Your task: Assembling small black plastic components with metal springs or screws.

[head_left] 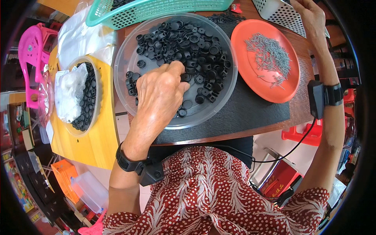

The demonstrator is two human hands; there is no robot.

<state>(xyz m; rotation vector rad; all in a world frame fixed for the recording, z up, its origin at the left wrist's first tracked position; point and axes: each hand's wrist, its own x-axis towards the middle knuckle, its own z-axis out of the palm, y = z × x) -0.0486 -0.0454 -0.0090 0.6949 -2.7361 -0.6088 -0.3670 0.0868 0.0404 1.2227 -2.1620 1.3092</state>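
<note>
My left hand (162, 88) reaches down into a round clear plastic tub (122, 92) of small black plastic parts (176, 41). Its fingers are curled in among the parts; the fingertips, and whatever they grip, are hidden under the hand. Stretched to the far right, my right hand (311, 19) is at a white perforated basket (280, 15). Its fingers are partly cut off by the picture's upper edge, so I cannot make out their grip. Between the hands, an orange-red plate (244, 58) bears a pile of small grey metal pins (270, 55).
A green basket (156, 13) stands behind the tub, beside loose black parts (225, 17). To the left, a yellow table (105, 145) carries another tub (96, 113) of black parts with a white plastic bag (72, 94) on top. A cable (290, 154) hangs from my right wrist.
</note>
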